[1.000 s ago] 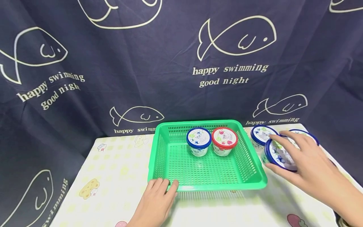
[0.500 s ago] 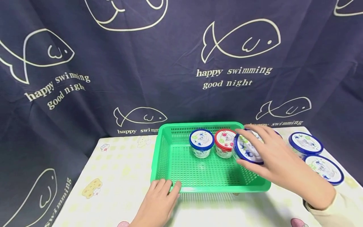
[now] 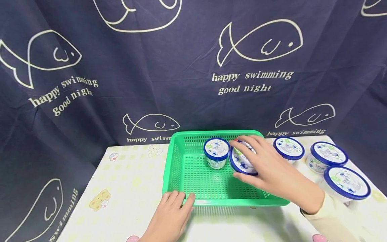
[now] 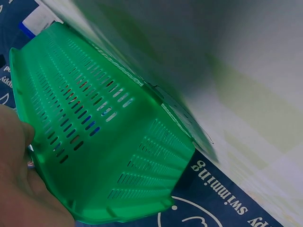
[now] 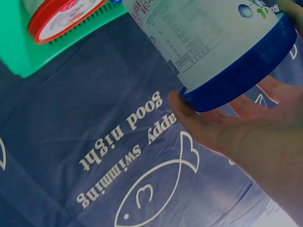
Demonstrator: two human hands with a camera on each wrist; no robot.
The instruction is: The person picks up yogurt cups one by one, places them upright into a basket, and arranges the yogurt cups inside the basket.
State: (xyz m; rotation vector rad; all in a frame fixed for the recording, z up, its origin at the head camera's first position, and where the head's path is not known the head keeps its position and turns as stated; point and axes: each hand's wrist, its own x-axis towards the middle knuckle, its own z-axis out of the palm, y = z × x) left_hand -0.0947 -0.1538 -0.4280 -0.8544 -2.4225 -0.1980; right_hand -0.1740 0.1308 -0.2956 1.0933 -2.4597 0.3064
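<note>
My right hand (image 3: 270,168) grips a white yogurt tub (image 3: 243,163) with a blue lid and blueberry print, fingers and thumb spread round the lid's edge. It is over the right half of a green plastic basket (image 3: 229,202). In the right wrist view the tub (image 5: 203,38) shows its printed side. The left hand (image 3: 170,215) holds the basket's front rim near the left corner, fingertips hooked over it. Inside the basket stands another blue-lidded tub (image 3: 216,148). A red-lidded tub (image 5: 66,21) is mostly hidden behind the right hand in the head view.
Right of the basket, three more blue-lidded tubs stand on the table: one at the back (image 3: 288,148), another farther right (image 3: 329,153), the last nearer the front (image 3: 347,181). A dark blue fish-print curtain (image 3: 193,67) hangs behind the patterned tablecloth (image 3: 121,181).
My right hand has carried the blue-lidded tub leftward from the group on the right to over the basket, covering the red-lidded tub. The left hand has stayed on the rim.
</note>
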